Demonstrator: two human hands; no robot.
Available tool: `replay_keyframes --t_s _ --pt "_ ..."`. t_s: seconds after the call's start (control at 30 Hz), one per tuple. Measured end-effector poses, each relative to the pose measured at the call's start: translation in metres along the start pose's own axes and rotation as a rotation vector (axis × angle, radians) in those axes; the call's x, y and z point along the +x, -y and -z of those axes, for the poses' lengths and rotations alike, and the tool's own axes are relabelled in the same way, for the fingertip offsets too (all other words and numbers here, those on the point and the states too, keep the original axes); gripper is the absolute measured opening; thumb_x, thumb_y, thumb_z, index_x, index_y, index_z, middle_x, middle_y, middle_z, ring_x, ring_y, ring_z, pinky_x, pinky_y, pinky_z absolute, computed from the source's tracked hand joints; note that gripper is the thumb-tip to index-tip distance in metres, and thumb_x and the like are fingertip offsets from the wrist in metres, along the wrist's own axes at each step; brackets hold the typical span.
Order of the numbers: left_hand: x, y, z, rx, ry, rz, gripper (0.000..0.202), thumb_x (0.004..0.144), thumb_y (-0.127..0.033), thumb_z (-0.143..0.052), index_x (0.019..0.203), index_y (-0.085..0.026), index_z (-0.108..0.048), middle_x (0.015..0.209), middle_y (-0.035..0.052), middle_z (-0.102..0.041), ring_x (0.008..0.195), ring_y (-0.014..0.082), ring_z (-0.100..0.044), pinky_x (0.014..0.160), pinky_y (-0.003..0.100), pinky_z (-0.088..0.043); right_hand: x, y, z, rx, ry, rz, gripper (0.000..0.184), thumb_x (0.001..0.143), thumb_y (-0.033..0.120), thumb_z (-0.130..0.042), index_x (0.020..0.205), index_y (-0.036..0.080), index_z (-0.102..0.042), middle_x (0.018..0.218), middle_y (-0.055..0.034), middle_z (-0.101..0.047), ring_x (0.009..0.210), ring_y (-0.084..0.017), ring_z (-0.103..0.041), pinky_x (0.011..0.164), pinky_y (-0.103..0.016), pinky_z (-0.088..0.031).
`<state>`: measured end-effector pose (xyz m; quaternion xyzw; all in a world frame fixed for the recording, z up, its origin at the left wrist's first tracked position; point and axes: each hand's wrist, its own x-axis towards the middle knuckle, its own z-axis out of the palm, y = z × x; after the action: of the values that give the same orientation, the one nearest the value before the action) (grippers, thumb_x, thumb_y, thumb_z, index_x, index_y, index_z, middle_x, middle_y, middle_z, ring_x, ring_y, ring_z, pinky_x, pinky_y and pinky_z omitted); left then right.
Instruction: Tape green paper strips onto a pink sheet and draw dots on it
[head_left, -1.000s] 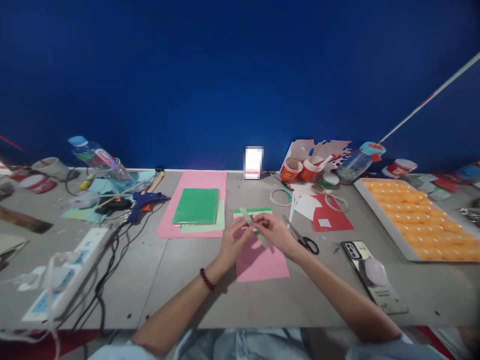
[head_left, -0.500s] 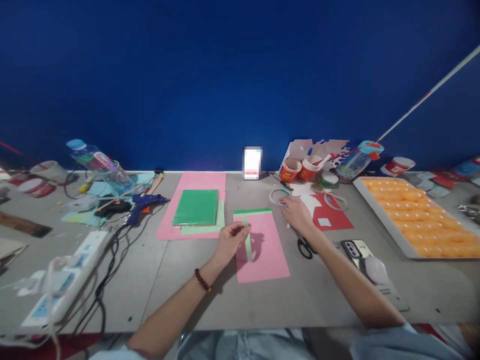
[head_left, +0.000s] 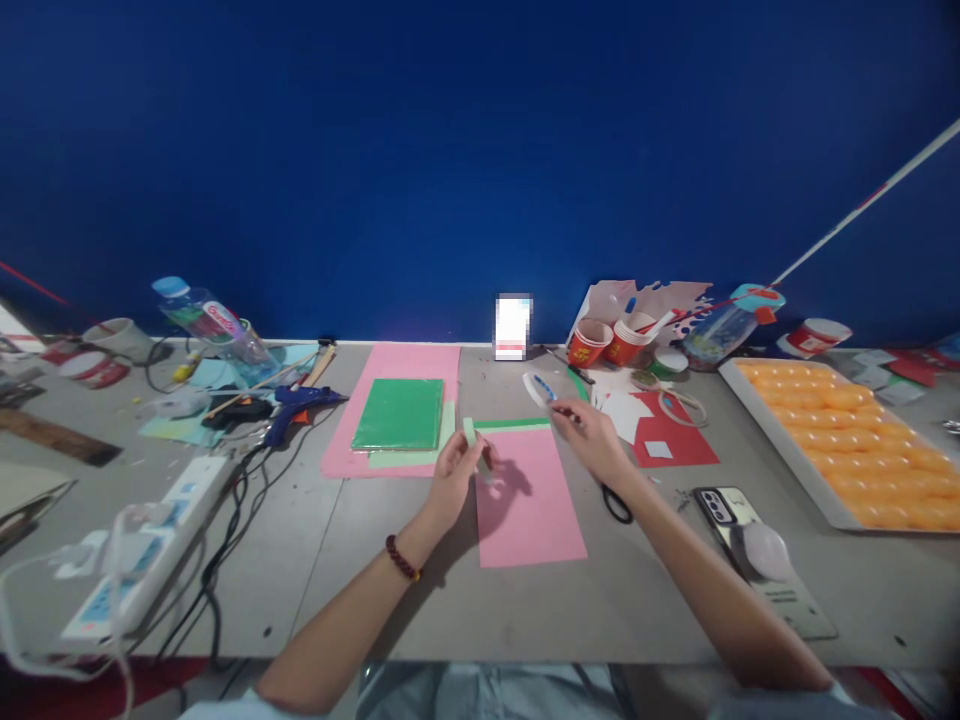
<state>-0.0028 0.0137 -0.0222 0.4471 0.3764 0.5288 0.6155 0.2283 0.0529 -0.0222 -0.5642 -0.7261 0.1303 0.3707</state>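
My left hand (head_left: 452, 474) is closed on a narrow light green paper strip (head_left: 469, 431), held above a pink sheet of paper (head_left: 529, 520). A green paper strip (head_left: 517, 425) runs along the top edge of that pink sheet. My right hand (head_left: 589, 432) pinches a white roll of tape (head_left: 536, 388), lifted and tilted just beyond the sheet's upper right corner. Under my right forearm a pair of scissors (head_left: 617, 505) is partly hidden. Red paper (head_left: 679, 440) with white scraps lies to the right of that hand.
A green paper pack (head_left: 399, 414) lies left on pink paper. Further left are a blue glue gun (head_left: 296, 410), a bottle (head_left: 217, 320) and a power strip (head_left: 150, 560). To the right are paper cups (head_left: 589, 343), a phone (head_left: 802, 605) and a tray of orange balls (head_left: 847, 440).
My right hand has picked the tape roll up off the table. My left hand has raised and turned the light green strip, which hung down over the pink sheet before.
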Motion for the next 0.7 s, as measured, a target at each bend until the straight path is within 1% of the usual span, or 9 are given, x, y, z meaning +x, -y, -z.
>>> replay_keyframes --t_s 0.07,0.13,0.2,0.27,0.33,0.43,0.5,0.63,0.7 --pt "0.001 -0.002 0.002 -0.049 -0.023 0.010 0.026 0.085 -0.044 -0.058 0.081 -0.020 -0.049 0.064 -0.0041 -0.055 0.049 0.0088 -0.051 0.052 0.023 -0.043 -0.013 0.018 0.000 0.136 -0.007 -0.042 0.021 0.088 0.032 -0.049 0.097 0.021 -0.065 0.092 -0.0060 -0.072 0.080 -0.021 -0.066 0.075 -0.033 -0.051" --pt "0.002 -0.003 0.004 -0.075 -0.042 0.022 0.027 0.084 -0.044 -0.060 0.079 -0.021 -0.045 0.058 -0.0080 -0.046 0.041 0.0057 -0.039 0.044 0.019 -0.033 -0.028 0.035 -0.004 0.228 0.003 -0.064 0.018 0.088 0.030 -0.049 0.094 0.022 -0.064 0.092 -0.0054 -0.072 0.083 -0.020 -0.067 0.076 -0.032 -0.052" --pt "0.001 -0.004 0.006 -0.086 -0.052 0.034 0.029 0.080 -0.044 -0.064 0.080 -0.021 -0.046 0.054 -0.0100 -0.038 0.039 0.0045 -0.030 0.041 0.018 -0.026 -0.042 0.047 -0.011 0.295 0.030 -0.054 0.017 0.089 0.029 -0.049 0.095 0.022 -0.064 0.097 -0.0061 -0.072 0.090 -0.020 -0.068 0.080 -0.032 -0.052" --pt "-0.001 -0.005 0.007 -0.070 -0.041 0.032 0.032 0.075 -0.044 -0.069 0.084 -0.020 -0.051 0.054 -0.0105 -0.034 0.041 0.0040 -0.026 0.042 0.017 -0.023 -0.052 0.053 -0.020 0.329 0.022 -0.001 0.017 0.090 0.027 -0.048 0.098 0.022 -0.063 0.098 -0.0066 -0.072 0.092 -0.020 -0.068 0.081 -0.032 -0.053" --pt "-0.005 -0.006 0.006 -0.018 -0.008 0.014 0.036 0.071 -0.044 -0.072 0.089 -0.018 -0.056 0.056 -0.0095 -0.035 0.045 0.0039 -0.027 0.044 0.018 -0.024 -0.058 0.054 -0.029 0.339 -0.002 0.053 0.017 0.091 0.025 -0.046 0.097 0.023 -0.062 0.097 -0.0064 -0.071 0.092 -0.020 -0.068 0.080 -0.032 -0.054" --pt "-0.011 -0.004 0.003 0.111 0.039 -0.021 0.036 0.072 -0.042 -0.073 0.095 -0.017 -0.061 0.059 -0.0082 -0.036 0.049 0.0050 -0.031 0.047 0.018 -0.028 -0.061 0.052 -0.036 0.335 -0.001 0.107 0.013 0.091 0.023 -0.048 0.094 0.023 -0.061 0.092 -0.0049 -0.071 0.088 -0.019 -0.067 0.078 -0.032 -0.054" --pt "-0.016 -0.003 0.000 0.203 0.022 -0.069 0.034 0.074 -0.037 -0.073 0.099 -0.018 -0.062 0.058 -0.0085 -0.036 0.049 0.0056 -0.032 0.049 0.018 -0.030 -0.062 0.051 -0.037 0.324 0.014 0.139 0.012 0.091 0.022 -0.049 0.094 0.024 -0.060 0.090 -0.0045 -0.071 0.086 -0.019 -0.067 0.078 -0.032 -0.054" --pt "-0.021 -0.003 -0.004 0.441 -0.097 -0.295 0.024 0.079 -0.029 -0.069 0.102 -0.021 -0.067 0.060 -0.0064 -0.043 0.052 0.0071 -0.039 0.051 0.019 -0.035 -0.067 0.057 -0.035 0.304 0.001 0.179 0.012 0.092 0.021 -0.049 0.096 0.023 -0.060 0.088 -0.0051 -0.070 0.082 -0.018 -0.067 0.076 -0.031 -0.054" --pt "-0.022 -0.005 -0.004 0.562 -0.102 -0.433 0.020 0.080 -0.026 -0.068 0.099 -0.021 -0.071 0.061 -0.0046 -0.049 0.053 0.0078 -0.043 0.051 0.019 -0.037 -0.069 0.063 -0.034 0.302 -0.007 0.175 0.012 0.092 0.022 -0.049 0.095 0.023 -0.061 0.085 -0.0051 -0.070 0.078 -0.018 -0.067 0.073 -0.031 -0.054"
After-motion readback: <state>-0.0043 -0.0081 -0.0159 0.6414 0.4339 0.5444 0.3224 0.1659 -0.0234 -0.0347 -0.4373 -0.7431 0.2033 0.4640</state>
